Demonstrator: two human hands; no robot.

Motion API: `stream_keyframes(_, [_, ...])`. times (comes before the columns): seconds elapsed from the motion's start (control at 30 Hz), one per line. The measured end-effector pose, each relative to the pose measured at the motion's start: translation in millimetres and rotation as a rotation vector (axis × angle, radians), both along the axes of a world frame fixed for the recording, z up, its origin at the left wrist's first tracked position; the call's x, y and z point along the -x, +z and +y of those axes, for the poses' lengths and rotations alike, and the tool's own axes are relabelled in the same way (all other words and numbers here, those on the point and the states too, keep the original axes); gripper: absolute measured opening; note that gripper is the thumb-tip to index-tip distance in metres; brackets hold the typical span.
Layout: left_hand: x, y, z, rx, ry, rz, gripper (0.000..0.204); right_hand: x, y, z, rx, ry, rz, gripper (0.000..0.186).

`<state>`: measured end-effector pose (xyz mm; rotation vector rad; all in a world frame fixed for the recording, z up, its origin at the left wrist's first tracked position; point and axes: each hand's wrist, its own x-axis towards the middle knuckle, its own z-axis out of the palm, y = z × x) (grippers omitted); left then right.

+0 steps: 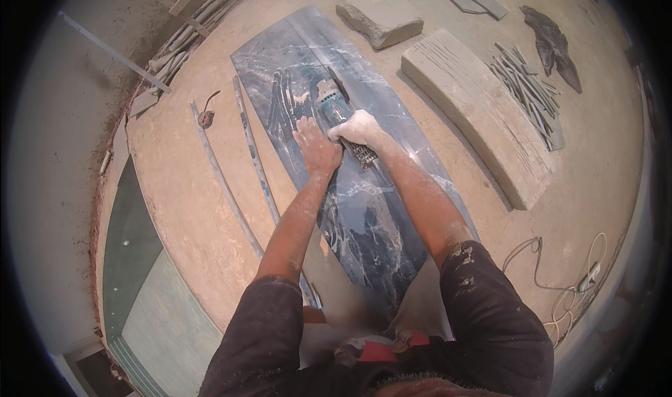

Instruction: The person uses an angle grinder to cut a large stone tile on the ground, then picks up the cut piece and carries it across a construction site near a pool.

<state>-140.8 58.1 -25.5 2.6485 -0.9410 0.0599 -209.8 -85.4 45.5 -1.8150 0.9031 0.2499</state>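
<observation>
A dark, polished stone slab [378,239] with white veins lies lengthwise in front of me, dusty in places. My right hand [360,129], coated in pale dust, wraps around the body of a teal angle grinder [334,107]. The grinder's head points away from me, above the slab; its disc is hard to make out. A straight dark line [337,82] runs along the slab near the tool's head. Pressed flat on the stone just left of the grinder is my left hand [317,147], its fingers stretched out and holding nothing.
Two narrow stone strips [255,155] lie left of the slab, near a small brown object with a cord [205,119]. To the right sit a thick stone block [483,117], a rough chunk [378,15], thin offcuts [525,85], black plastic [551,43] and a power strip [590,276] with cables.
</observation>
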Motion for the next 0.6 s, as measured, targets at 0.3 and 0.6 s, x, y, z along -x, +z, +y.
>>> stream_keyframes(0.3, [0.3,-1.2,0.2,0.005,-0.003,-0.012,0.068,2.7,-4.7,2.1,-0.020,0.004,0.007,0.072])
stream_keyframes(0.6, [3.9,-1.5,3.0,0.051,-0.017,-0.024,0.066,14.1,5.2,6.5,-0.002,-0.018,0.029,0.071])
